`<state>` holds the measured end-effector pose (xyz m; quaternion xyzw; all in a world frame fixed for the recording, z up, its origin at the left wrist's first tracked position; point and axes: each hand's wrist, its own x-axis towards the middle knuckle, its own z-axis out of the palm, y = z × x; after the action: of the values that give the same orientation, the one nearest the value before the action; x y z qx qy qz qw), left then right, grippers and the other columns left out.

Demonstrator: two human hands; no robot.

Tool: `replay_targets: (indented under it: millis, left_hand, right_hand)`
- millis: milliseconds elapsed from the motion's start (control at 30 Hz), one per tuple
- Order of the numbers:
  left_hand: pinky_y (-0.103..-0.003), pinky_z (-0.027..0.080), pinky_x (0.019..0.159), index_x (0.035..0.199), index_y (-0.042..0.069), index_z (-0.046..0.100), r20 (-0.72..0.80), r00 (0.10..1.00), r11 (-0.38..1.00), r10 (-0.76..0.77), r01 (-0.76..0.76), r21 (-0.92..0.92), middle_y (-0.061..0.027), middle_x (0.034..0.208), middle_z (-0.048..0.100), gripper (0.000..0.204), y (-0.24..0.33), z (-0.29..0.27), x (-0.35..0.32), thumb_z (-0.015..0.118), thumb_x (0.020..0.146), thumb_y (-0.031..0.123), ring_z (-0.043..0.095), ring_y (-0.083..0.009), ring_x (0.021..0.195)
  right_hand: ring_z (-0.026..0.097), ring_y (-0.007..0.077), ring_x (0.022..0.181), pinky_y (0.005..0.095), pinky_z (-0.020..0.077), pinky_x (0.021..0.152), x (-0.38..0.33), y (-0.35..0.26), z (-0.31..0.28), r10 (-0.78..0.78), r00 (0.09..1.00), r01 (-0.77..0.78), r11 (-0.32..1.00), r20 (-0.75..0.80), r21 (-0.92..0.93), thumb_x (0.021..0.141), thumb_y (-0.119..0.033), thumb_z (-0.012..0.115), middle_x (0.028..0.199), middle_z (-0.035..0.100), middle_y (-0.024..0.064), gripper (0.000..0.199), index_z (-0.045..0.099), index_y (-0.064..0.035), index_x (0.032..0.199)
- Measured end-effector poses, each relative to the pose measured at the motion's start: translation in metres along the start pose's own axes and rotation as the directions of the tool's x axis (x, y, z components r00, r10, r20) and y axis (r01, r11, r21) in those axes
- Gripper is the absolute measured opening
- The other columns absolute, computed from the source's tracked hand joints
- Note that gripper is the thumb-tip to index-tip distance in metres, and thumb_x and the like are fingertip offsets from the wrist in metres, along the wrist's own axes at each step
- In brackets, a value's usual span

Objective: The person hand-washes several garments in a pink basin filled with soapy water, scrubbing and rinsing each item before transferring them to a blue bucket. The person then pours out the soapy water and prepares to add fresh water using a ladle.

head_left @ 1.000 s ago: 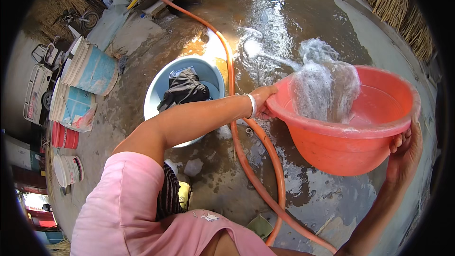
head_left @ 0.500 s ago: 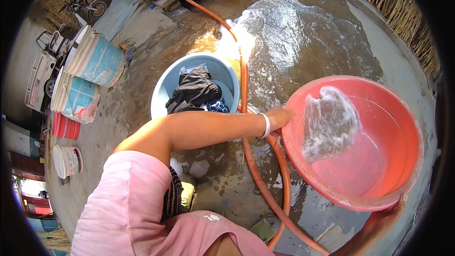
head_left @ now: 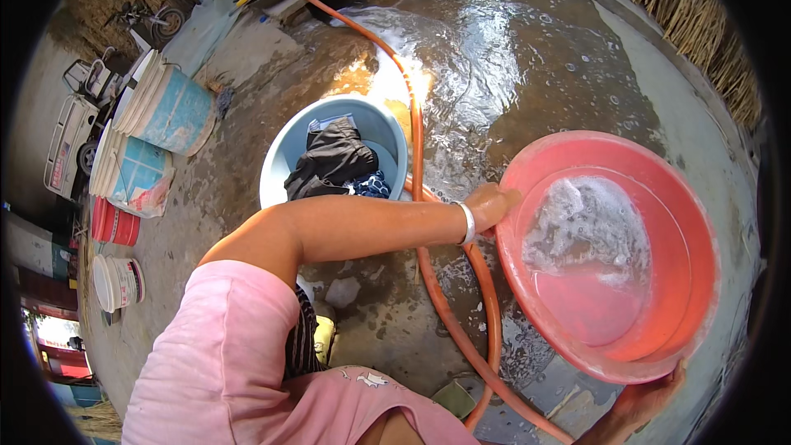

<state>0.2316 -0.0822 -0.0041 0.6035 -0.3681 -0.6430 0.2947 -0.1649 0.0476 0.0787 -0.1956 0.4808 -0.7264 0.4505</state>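
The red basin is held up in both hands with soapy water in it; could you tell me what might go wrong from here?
The red basin is gripped only at its rim by the left hand and right hand, so it could slip. The orange hose on the wet ground beneath is likely a trip or slip hazard.

Red basin [head_left: 684, 239] in both hands
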Motion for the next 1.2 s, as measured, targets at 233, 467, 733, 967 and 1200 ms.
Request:
replay_targets:
  millis: [233, 467, 733, 967, 1200]
  left_hand:
    - [-0.033, 0.050, 0.055, 0.092, -0.001, 0.062, -0.065, 0.995, 0.990, 0.073, -0.064, 0.128, -0.0086, 0.075, 0.063, 0.041, -0.010, 0.016, -0.009, 0.048, 0.089, 0.037, 0.060, -0.0180, 0.061]
    - [-0.031, 0.047, 0.049, 0.088, 0.001, 0.062, 0.007, 1.000, 0.999, 0.019, -0.020, 0.028, -0.0079, 0.073, 0.062, 0.040, -0.002, 0.015, -0.012, 0.050, 0.088, 0.040, 0.059, -0.0172, 0.058]
    - [-0.033, 0.052, 0.045, 0.101, 0.003, 0.060, -0.013, 0.975, 0.952, -0.220, 0.212, -0.219, -0.0089, 0.079, 0.067, 0.037, -0.033, -0.067, 0.060, 0.055, 0.090, 0.039, 0.065, -0.0199, 0.058]
    - [-0.028, 0.031, 0.032, 0.079, 0.008, 0.061, -0.052, 0.953, 0.953, -0.300, 0.297, -0.056, -0.0036, 0.054, 0.053, 0.030, -0.029, -0.072, 0.056, 0.059, 0.088, 0.036, 0.041, -0.0151, 0.034]
    - [-0.027, 0.033, 0.032, 0.074, 0.010, 0.056, 0.127, 0.931, 0.931, -0.343, 0.354, -0.083, -0.0022, 0.051, 0.049, 0.033, -0.036, -0.073, 0.057, 0.054, 0.090, 0.039, 0.044, -0.0114, 0.036]
  right_hand:
    - [0.048, 0.0237, 0.121, 0.0389, 0.0372, 0.101, -0.003, 0.000, -0.006, 0.038, 0.993, -0.045, 0.997, -0.112, -0.057, 0.092, -0.035, 0.052, 0.131, 0.052, 0.0104, 0.048, 0.053, -0.0009, 0.126]
    - [0.045, 0.0249, 0.125, 0.0395, 0.0372, 0.103, 0.006, -0.014, 0.004, 0.031, 0.993, -0.040, 0.995, -0.110, -0.086, 0.091, -0.036, 0.053, 0.134, 0.049, 0.0107, 0.050, 0.053, 0.0006, 0.125]
    - [0.037, 0.0014, 0.043, 0.0164, 0.0239, 0.037, 0.018, -0.006, 0.207, -0.040, 0.878, 0.202, 0.935, 0.477, -0.292, 0.096, -0.025, 0.055, 0.064, 0.050, -0.0045, 0.019, 0.057, -0.0067, 0.097]
    - [0.049, -0.0014, 0.047, 0.0129, 0.0326, 0.040, 0.057, 0.005, 0.283, 0.012, 0.775, 0.322, 0.853, 0.631, -0.411, 0.093, -0.027, 0.062, 0.065, 0.056, -0.0059, 0.020, 0.058, -0.0112, 0.081]
    - [0.054, 0.0009, 0.052, 0.0147, 0.0389, 0.048, 0.038, 0.015, 0.351, 0.002, 0.663, 0.549, 0.678, 0.749, -0.488, 0.087, -0.037, 0.066, 0.066, 0.057, -0.0055, 0.026, 0.059, -0.0133, 0.081]
